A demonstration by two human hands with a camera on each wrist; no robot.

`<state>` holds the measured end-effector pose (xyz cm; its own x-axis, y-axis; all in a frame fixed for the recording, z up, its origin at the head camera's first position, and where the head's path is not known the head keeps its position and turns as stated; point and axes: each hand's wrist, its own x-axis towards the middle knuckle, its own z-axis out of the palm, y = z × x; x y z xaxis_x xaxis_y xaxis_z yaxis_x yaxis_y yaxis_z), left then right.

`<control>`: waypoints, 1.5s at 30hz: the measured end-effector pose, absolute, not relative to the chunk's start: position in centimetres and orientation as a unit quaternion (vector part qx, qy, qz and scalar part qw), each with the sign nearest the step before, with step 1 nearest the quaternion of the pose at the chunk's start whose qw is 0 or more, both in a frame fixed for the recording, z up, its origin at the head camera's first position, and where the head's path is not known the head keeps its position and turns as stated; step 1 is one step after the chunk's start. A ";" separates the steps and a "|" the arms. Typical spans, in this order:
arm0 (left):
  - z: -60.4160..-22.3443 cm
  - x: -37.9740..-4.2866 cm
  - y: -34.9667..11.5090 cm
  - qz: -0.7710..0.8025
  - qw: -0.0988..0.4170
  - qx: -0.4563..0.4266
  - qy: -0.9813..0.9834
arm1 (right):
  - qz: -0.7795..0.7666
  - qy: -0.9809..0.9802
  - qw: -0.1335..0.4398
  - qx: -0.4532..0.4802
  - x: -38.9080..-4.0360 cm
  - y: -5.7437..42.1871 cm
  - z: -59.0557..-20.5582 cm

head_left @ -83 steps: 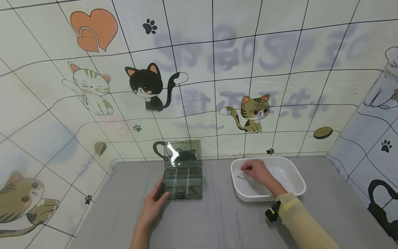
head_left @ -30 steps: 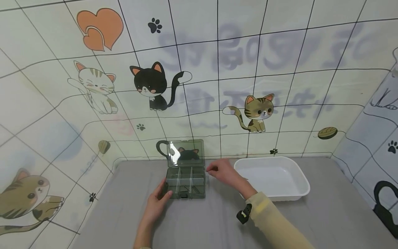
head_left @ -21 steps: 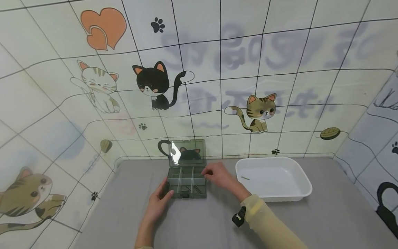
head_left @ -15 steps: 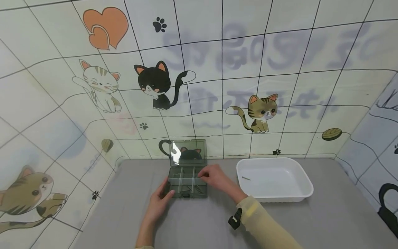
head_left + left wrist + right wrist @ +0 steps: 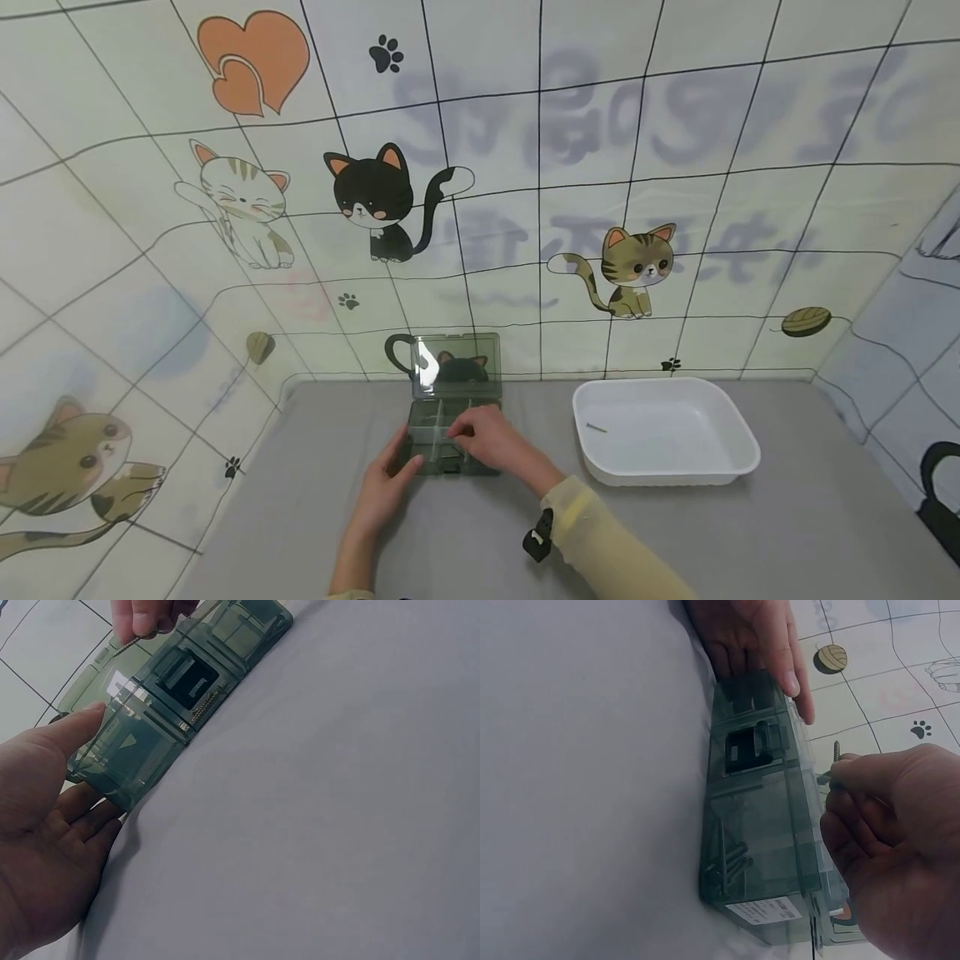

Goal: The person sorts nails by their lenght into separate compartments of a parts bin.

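A green see-through compartment box (image 5: 423, 412) stands with its lid (image 5: 465, 387) raised against the wall. My left hand (image 5: 382, 487) grips its left end, thumb on the front upper edge and fingers at the side. Over the box's middle, my right hand (image 5: 491, 440) pinches a small threaded screw (image 5: 837, 751) between thumb and finger; the left wrist view also shows this screw (image 5: 131, 645) above the box. Several longer metal screws or bolts (image 5: 731, 862) lie in one front compartment. Brassy screws (image 5: 206, 706) show in another.
To the right stands a white tray (image 5: 667, 480) with one thin screw (image 5: 597, 428) lying near its left side. Grey cloth (image 5: 465, 533) covers the table. Behind it rises a tiled-pattern wall sheet with cartoon cats.
My right hand has travelled left from the white tray to above the box, carrying a screw. It is now over the middle compartments. My left hand has stayed on the box.
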<state>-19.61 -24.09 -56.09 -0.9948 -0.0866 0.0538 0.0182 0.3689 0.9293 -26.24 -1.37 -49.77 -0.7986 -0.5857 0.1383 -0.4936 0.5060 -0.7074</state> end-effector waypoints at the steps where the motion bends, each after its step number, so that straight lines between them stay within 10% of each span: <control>1: -56.0 -19.6 -24.0 -0.562 0.045 0.021 -0.826 | -0.392 0.865 0.060 -0.308 -26.2 -1.3 -49.8; 45: -56.2 -19.6 -23.8 -0.549 0.032 0.028 -0.835 | -0.481 0.863 -0.027 -0.151 -25.5 14.0 -48.5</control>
